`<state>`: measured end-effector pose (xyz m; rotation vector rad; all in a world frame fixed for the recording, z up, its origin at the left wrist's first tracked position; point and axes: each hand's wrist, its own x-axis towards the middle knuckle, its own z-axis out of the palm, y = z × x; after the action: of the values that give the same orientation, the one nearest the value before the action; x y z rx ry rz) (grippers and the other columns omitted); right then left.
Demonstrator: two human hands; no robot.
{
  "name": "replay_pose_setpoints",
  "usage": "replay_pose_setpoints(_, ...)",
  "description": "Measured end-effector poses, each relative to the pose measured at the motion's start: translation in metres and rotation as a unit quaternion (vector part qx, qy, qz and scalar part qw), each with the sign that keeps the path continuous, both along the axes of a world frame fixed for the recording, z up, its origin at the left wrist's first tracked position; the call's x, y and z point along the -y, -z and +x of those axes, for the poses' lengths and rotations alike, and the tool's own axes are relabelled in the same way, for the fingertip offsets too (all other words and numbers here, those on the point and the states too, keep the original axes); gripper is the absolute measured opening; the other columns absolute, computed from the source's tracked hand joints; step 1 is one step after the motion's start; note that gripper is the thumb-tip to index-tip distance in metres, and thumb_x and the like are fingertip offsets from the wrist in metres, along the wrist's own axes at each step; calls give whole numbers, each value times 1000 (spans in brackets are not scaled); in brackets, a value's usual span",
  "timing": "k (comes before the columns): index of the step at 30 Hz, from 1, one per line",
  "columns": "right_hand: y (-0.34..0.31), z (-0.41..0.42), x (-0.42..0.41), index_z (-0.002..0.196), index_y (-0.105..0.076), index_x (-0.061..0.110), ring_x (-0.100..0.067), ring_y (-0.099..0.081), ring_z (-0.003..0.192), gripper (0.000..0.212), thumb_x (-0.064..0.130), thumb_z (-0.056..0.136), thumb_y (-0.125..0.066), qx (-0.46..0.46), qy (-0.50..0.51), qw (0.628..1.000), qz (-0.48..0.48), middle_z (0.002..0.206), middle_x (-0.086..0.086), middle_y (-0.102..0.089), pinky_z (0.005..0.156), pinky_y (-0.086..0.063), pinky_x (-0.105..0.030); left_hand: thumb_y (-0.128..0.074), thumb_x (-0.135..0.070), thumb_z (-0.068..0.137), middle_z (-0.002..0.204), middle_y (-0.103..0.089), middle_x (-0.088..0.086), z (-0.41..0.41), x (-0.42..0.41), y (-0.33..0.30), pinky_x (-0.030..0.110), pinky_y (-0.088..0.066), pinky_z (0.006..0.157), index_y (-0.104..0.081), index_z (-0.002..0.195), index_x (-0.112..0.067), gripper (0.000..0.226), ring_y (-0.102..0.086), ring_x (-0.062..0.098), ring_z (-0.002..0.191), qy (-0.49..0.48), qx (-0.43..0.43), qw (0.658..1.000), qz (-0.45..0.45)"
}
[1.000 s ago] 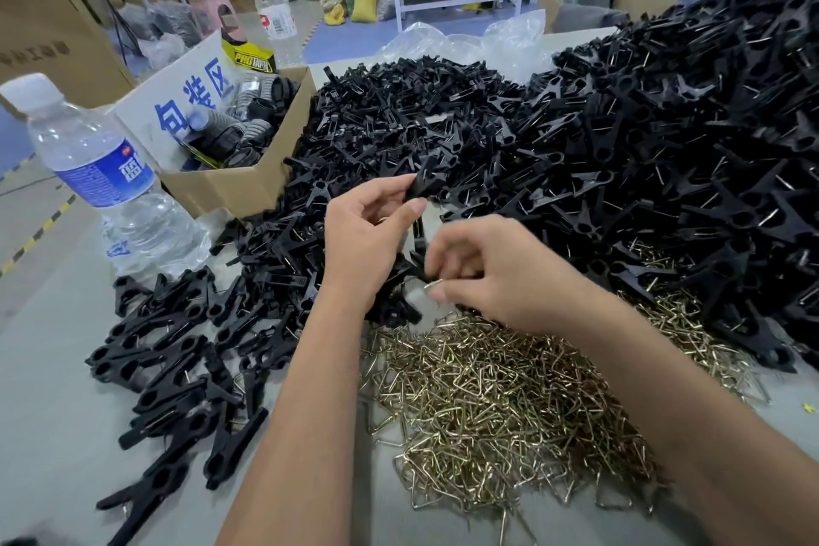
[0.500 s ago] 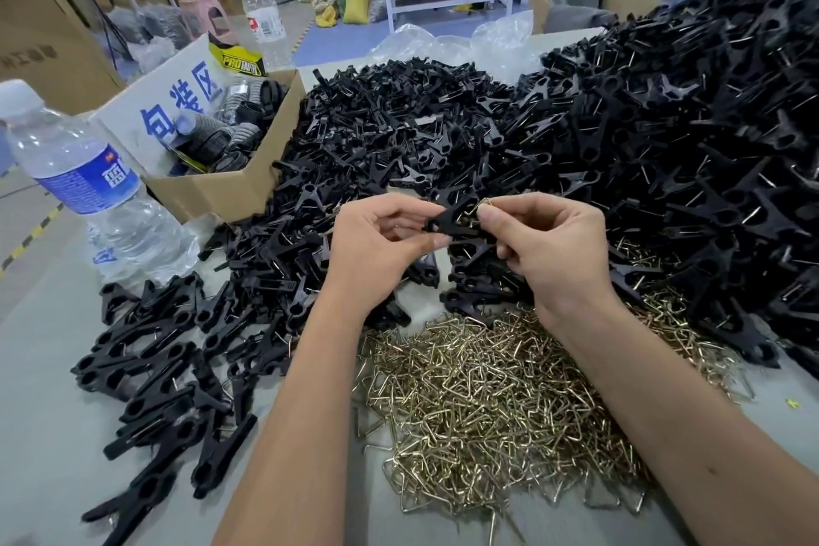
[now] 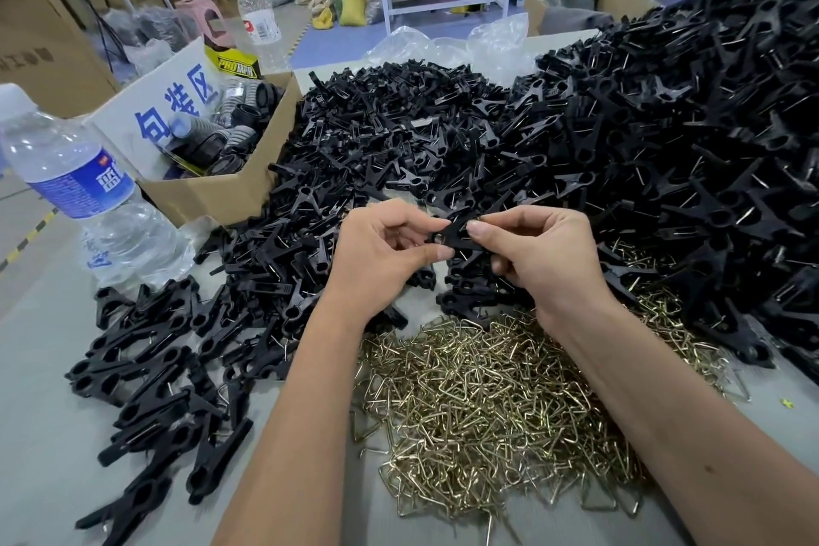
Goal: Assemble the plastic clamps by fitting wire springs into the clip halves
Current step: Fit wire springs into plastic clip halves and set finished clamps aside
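Note:
Between both hands, above the table's middle, is a black plastic clamp (image 3: 456,234). My left hand (image 3: 390,253) pinches its left end with thumb and fingers. My right hand (image 3: 540,255) pinches its right end; whether a wire spring is under those fingers I cannot tell. Below my wrists lies a heap of brass-coloured wire springs (image 3: 496,403). A low pile of black clip halves (image 3: 390,137) spreads behind my hands. A tall mound of clamps with wires showing (image 3: 691,137) rises on the right.
Several black clamps (image 3: 146,381) lie in a loose group at the lower left. A water bottle (image 3: 84,186) stands at the left edge, beside an open cardboard box (image 3: 221,191) of dark parts. Clear plastic bags (image 3: 447,44) sit at the table's far edge.
A second ago my right hand was low, over the spring heap. It rose to meet my left hand at the black clamp, and both hands now pinch it.

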<state>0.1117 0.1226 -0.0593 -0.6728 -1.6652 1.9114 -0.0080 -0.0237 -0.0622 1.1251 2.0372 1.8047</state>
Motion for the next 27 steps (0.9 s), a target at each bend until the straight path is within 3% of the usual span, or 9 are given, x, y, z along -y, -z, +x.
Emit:
replay_pose_setpoints(3,-4,1,-1,81,-81,9,-17,-66,54,7,13,86,-83,-23,-40,999,-5,72,-14,-74,41,-42,-21,-86,9,72,84,-77,2,-2,3,-1,24,-58,70,-79,98,-3,29,-69,18,75,-2,27,999,19)
replay_pose_setpoints(6,-9,3,-3,85,-80,8,-18,-69,62,13,17,78,-85,-31,-106,990,-83,80,-12,-76,46,-50,-20,-88,4,69,89,-79,9,-3,6,-2,26,-60,74,-80,99,-6,32,-71,20,80,17,55,997,43)
replay_pose_setpoints(9,-13,7,-5,103,-78,10,-18,-73,70,35,27,73,-84,-22,-229,955,-186,90,-13,-75,51,-56,-19,-89,-2,67,95,-80,10,-1,8,-6,27,-61,76,-79,101,-10,36,-74,20,86,53,89,992,72)
replay_pose_setpoints(13,-16,11,-12,120,-78,17,-16,-77,74,31,24,91,-71,-30,-346,907,-239,92,-16,-77,53,-59,-17,-93,-1,66,93,-78,19,0,12,-8,41,-63,77,-62,98,-13,47,-75,33,100,103,129,981,101)
replay_pose_setpoints(16,-13,11,-14,118,-78,13,-14,-76,69,37,21,83,-84,-46,-375,879,-291,88,-17,-75,52,-58,-15,-95,-5,62,88,-78,20,0,13,-10,53,-60,75,-55,91,-18,50,-75,44,93,107,129,982,91)
replay_pose_setpoints(18,-10,9,-14,116,-78,9,-12,-71,64,51,17,70,-96,-58,-379,862,-331,84,-16,-70,52,-57,-14,-94,-7,59,84,-77,19,1,12,-10,42,-61,68,-57,86,-21,48,-75,33,75,89,122,985,85)
replay_pose_setpoints(20,-9,8,-15,115,-77,7,-10,-68,61,55,16,65,-98,-59,-379,857,-345,82,-16,-66,50,-56,-14,-96,-8,57,81,-77,17,2,12,-9,33,-61,63,-58,84,-21,49,-75,24,70,67,110,989,78)
replay_pose_setpoints(24,-8,8,-18,112,-78,4,-9,-66,57,49,11,67,-97,-63,-363,852,-372,78,-15,-64,48,-55,-14,-100,-17,56,70,-75,12,3,11,-8,24,-56,60,-52,79,-15,53,-72,17,64,21,47,997,56)
replay_pose_setpoints(27,-7,7,-18,105,-80,5,-8,-63,53,31,10,74,-86,-59,-343,857,-381,75,-12,-63,44,-52,-12,-99,-14,58,68,-75,13,4,10,-9,22,-55,60,-52,79,-13,52,-73,17,63,3,25,999,43)
